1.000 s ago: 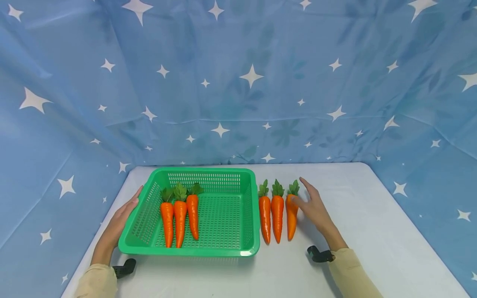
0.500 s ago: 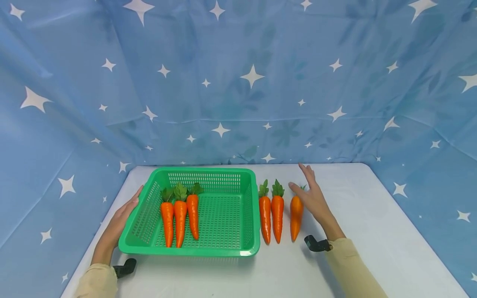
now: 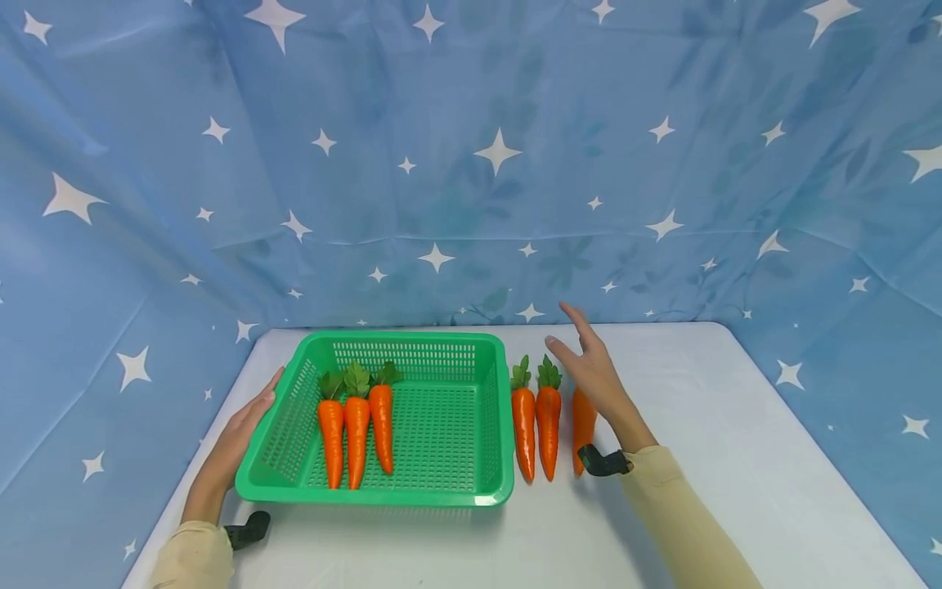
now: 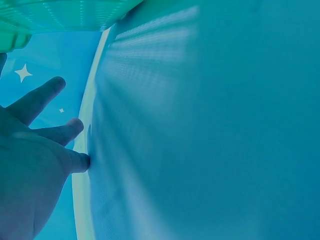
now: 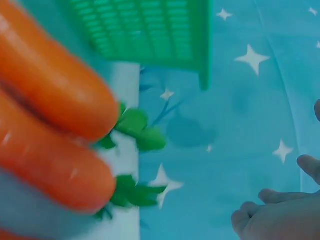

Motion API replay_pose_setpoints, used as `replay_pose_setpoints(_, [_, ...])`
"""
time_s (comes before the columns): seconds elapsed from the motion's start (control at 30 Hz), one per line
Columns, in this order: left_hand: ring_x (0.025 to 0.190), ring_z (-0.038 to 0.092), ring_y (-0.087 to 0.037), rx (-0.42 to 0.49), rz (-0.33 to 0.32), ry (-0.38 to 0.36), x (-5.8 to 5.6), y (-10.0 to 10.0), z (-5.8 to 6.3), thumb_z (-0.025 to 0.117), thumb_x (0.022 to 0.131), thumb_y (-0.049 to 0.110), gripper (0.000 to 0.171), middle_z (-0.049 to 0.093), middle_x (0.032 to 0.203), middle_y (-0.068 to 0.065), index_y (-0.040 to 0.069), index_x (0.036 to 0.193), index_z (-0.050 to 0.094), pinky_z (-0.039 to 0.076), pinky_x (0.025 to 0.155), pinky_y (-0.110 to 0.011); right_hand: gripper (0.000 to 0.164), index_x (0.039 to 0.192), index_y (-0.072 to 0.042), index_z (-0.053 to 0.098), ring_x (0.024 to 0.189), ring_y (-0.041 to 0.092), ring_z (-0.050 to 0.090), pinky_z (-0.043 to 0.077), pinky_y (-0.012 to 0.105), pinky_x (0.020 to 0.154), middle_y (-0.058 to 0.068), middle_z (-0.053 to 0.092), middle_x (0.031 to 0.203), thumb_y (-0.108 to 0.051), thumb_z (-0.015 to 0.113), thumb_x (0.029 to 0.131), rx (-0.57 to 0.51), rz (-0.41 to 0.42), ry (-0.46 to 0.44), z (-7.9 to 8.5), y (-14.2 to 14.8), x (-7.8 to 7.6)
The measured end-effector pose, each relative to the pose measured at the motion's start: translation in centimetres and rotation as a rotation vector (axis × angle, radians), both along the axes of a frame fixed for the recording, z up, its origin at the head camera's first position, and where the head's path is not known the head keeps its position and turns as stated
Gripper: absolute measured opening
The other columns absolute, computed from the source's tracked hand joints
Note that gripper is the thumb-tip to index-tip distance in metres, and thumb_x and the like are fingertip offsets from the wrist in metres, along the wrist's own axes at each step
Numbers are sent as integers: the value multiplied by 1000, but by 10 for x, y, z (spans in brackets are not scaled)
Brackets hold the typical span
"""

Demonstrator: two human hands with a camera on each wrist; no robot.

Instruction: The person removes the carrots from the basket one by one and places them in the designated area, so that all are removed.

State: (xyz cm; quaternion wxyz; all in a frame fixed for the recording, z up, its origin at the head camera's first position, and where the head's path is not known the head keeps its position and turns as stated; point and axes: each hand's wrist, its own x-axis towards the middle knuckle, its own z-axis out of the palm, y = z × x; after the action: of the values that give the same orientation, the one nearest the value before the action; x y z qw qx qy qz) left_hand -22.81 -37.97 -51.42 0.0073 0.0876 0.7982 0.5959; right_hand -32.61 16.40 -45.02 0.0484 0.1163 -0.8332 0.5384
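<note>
My left hand (image 3: pixel 237 429) is at the left side of a green plastic basket (image 3: pixel 375 496), its fingers extended along the rim. In the left wrist view the fingers of that left hand (image 4: pixel 30 150) are spread below the basket wall (image 4: pixel 65 17). Three orange carrots with green tops, one of them this carrot (image 3: pixel 356 438), lie in the basket's left half. Right of the basket, a carrot (image 3: pixel 524 433) and another carrot (image 3: pixel 548 429) lie side by side on the table. Above a third carrot (image 3: pixel 584 425), hiding its top, hovers my right hand (image 3: pixel 598 376), fingers spread and holding nothing.
A white table (image 3: pixel 736 458) carries everything. Behind it and along both sides hangs a blue cloth (image 3: pixel 471 204) with white stars. Black wrist cameras, such as the right wrist camera (image 3: pixel 603 460), sit on both wrists.
The rightmost carrot shifted slightly right, away from its neighbours, and my right hand came off it. That hand then moved up and left over the carrots' tops. My left hand stayed put.
</note>
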Motion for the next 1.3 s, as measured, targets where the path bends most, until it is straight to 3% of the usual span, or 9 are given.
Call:
replay_pose_setpoints(0.2, [147,20,13,10,-8,10,0,0,-1,29,121,34,56,8,179,-2,19,174,16,30,105,-6,65,170,-14,35,159,40,25,22,61,125,11,27,175,-27,59,111,-122,98,65,16,-28,-3])
replay_pose_setpoints(0.4, [147,19,14,8,-12,-1,0,0,-2,29,121,35,57,8,179,1,20,174,15,30,105,-5,63,170,-20,36,157,34,31,28,56,124,12,32,172,-30,60,112,-176,179,45,24,-54,-4])
replay_pose_setpoints(0.67, [148,18,12,5,-3,-8,0,0,-1,30,121,35,57,7,179,-3,21,174,15,29,105,-5,62,168,-18,40,152,34,40,37,56,119,15,42,166,-29,60,111,-212,185,35,32,-83,-8])
replay_pose_setpoints(0.83, [148,18,12,1,2,-6,0,0,0,30,121,35,57,6,179,-5,21,174,14,29,104,-5,59,166,-16,43,151,36,42,37,53,120,16,45,164,-28,60,111,-233,226,39,38,-103,-11])
replay_pose_setpoints(1.3, [147,18,12,-25,11,1,-1,0,0,29,121,35,56,7,179,-5,22,174,16,29,104,-5,58,164,-15,46,150,35,44,40,53,118,15,49,162,-30,60,110,-223,280,-20,31,-146,-10])
